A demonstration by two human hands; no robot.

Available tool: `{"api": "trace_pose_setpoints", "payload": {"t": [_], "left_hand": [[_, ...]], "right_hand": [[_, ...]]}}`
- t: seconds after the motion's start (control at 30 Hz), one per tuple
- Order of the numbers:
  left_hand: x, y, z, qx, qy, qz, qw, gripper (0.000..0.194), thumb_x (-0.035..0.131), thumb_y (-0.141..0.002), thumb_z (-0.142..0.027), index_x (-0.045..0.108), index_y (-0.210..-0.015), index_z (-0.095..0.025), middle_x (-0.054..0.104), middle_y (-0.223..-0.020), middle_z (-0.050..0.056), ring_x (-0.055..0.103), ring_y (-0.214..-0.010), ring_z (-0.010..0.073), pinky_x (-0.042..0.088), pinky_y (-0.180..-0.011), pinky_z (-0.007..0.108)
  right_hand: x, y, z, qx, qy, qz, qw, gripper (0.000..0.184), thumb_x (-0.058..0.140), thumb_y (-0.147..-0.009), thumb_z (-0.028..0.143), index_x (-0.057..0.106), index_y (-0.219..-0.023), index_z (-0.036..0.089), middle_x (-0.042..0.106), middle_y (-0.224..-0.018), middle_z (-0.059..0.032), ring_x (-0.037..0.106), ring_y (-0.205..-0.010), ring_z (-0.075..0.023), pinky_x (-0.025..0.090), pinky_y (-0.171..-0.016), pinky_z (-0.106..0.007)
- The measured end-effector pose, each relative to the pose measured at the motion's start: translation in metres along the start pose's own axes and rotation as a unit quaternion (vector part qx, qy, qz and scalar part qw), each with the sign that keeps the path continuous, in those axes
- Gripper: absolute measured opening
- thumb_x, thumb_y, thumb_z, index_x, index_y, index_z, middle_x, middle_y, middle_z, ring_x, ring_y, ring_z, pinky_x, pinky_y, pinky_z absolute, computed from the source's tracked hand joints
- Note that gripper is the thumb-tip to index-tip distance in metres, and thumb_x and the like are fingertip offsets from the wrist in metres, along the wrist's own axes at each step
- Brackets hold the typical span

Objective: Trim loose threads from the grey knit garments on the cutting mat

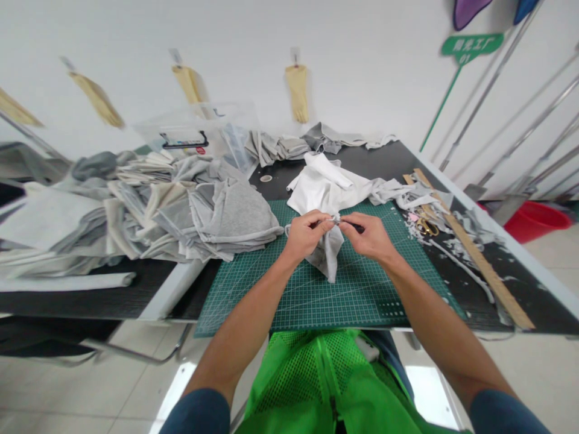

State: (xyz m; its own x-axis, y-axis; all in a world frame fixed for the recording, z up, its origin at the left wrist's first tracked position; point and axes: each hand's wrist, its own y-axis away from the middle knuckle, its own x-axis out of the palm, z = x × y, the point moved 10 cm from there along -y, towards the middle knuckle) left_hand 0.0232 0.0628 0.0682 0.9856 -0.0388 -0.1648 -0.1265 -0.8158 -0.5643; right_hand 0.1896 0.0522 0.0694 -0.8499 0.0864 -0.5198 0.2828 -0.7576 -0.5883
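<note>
My left hand [308, 234] is closed, its thumb and fingers pinching the gathered upper edge of a grey cloth piece [329, 258]. The rest of that cloth hangs below the fingers over the green cutting mat [253, 283]. Close beside it, my right hand [370, 236] is closed round a slim dark tool [358, 228]; its kind is too small to tell. The fingertips of both hands nearly meet at the cloth's edge. Just beyond them lies crumpled white cloth [332, 184].
On the left are heaped grey and cream cloths [226, 214], with a clear plastic box [217, 129] behind. Toward the right lie a long wooden ruler [479, 259], gold-handled scissors [426, 227] and cloth scraps. A tape roll [266, 178] rests behind the mat. A red bucket [538, 222] stands on the floor.
</note>
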Motion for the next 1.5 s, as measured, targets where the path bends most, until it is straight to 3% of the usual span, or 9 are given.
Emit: {"api": "trace_pose_setpoints", "payload": {"t": [0.53,0.87,1.5], "left_hand": [[-0.0011,0.0000,0.0026,-0.017,-0.005,-0.007,1.000,0.038,0.083,-0.086,-0.056,0.082,-0.083,-0.019,0.069,-0.073,0.001,0.055,-0.066,0.0138,0.044,-0.064,0.029],[-0.0010,-0.0001,0.0053,-0.022,-0.006,-0.008,1.000,0.036,0.082,-0.087,-0.054,0.082,-0.083,-0.019,0.068,-0.073,0.001,0.055,-0.067,0.0139,0.044,-0.065,0.029],[-0.0002,0.0009,0.0044,-0.011,-0.003,-0.005,1.000,0.031,0.083,-0.087,-0.051,0.084,-0.085,-0.020,0.071,-0.075,0.002,0.058,-0.067,0.0144,0.045,-0.065,0.029]], "right_hand": [[-0.0019,-0.0005,-0.0025,0.017,-0.036,-0.009,0.999,0.027,0.070,-0.100,0.043,0.084,-0.093,0.020,0.074,-0.078,-0.0039,0.060,-0.068,-0.0178,0.045,-0.065,-0.033],[-0.0050,-0.0007,-0.0057,0.025,-0.041,-0.014,0.999,0.027,0.068,-0.099,0.041,0.084,-0.094,0.020,0.079,-0.086,-0.0053,0.067,-0.075,-0.0203,0.047,-0.069,-0.033],[-0.0042,-0.0006,-0.0041,0.029,-0.037,0.007,0.999,0.033,0.068,-0.099,0.049,0.084,-0.097,0.020,0.078,-0.085,-0.0052,0.064,-0.071,-0.0192,0.046,-0.067,-0.033]]}}
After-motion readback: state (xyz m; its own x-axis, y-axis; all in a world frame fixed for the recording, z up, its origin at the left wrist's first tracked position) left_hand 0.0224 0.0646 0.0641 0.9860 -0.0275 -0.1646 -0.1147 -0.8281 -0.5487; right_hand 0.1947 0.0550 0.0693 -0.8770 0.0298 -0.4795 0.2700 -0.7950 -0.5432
